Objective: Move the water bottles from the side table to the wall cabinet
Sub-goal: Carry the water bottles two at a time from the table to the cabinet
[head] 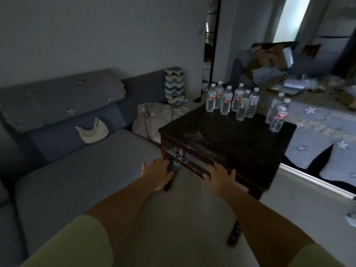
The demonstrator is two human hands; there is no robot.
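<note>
Clear water bottles (238, 101) (capped) crowd the side table (221, 143); left hand (158, 175) and right hand (219, 176) spread, holding nothing.

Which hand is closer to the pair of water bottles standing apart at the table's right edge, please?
Right. The right hand is at the table's near edge, below the pair of water bottles; the left hand is by the near-left table leg, farther away.
</note>
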